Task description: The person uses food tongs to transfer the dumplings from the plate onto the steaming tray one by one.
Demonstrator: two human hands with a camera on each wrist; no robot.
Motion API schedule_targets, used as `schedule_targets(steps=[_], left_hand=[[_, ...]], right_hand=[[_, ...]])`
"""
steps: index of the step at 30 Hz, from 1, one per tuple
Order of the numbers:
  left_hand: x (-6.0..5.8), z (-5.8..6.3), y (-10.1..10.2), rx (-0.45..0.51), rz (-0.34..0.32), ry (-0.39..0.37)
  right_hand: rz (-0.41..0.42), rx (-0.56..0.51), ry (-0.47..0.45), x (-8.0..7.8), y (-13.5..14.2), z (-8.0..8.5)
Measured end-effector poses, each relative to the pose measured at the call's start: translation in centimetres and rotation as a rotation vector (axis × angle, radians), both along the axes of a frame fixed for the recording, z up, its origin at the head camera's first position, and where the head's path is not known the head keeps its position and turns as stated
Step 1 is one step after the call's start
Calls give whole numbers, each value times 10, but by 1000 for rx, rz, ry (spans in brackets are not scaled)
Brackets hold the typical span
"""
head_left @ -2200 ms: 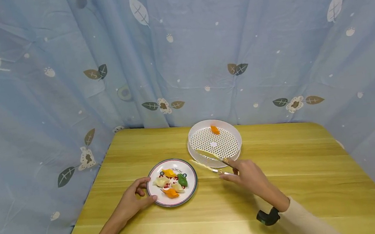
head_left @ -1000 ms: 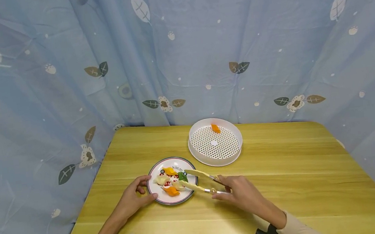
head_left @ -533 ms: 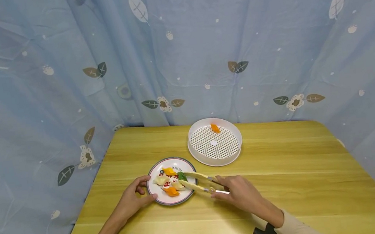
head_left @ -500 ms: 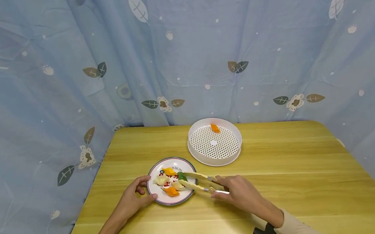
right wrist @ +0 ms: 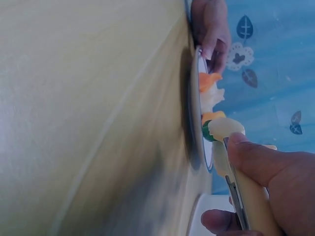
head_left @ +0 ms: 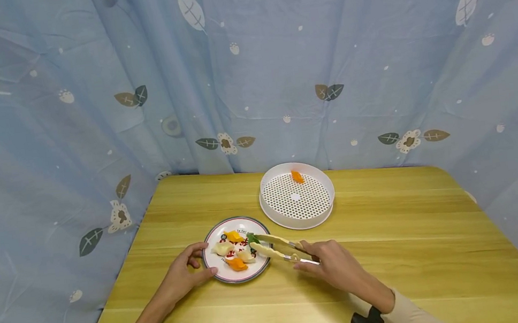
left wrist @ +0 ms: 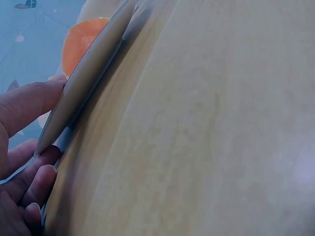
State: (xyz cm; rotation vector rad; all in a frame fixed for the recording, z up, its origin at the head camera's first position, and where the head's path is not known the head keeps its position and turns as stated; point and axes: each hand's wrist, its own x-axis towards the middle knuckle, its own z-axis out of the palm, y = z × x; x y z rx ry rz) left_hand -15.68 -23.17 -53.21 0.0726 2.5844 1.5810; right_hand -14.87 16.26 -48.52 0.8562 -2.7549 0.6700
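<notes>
My left hand [head_left: 187, 270] holds the rim of a white plate [head_left: 222, 277], with the thumb on the upper side and fingers below in the left wrist view. On the plate lie toy-like dumplings: a yellow-orange dumpling [head_left: 234, 236], an orange dumpling [head_left: 236, 264] and two cream ones. My right hand [head_left: 337, 265] grips a pair of tongs [head_left: 275, 239] with cream tips and metal arms. The tong tips are at the plate's right side, around a green dumpling [head_left: 252, 238]. In the right wrist view that green dumpling [right wrist: 208, 132] is partly hidden by the near tip.
A round white steamer tray [head_left: 297, 223] with a perforated bottom stands behind and right of the plate. One orange dumpling [head_left: 297, 177] lies near its far wall. A patterned blue curtain [head_left: 248, 76] hangs behind the wooden table [head_left: 424, 238].
The right hand has brought the tongs from over the steamer tray left to the plate. Their tips have narrowed around the green dumpling, which has shifted slightly. The left hand keeps its hold.
</notes>
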Motion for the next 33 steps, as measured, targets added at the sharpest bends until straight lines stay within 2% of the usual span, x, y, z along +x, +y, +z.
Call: schedule_targets(steps=[6,16,27,33], left_hand=[[-1,0,1,7,-2,3],[1,2,2,-8,0,5],[2,3,2,-3,9,-3],[2,2,3,0,14,-1]], right_hand=[[-8,-53,29,-4,7,7],[-35,-75,89,-12,18,18],[-74,-105,141,-31,29,29],[-127,-103,115,-40,34,33]])
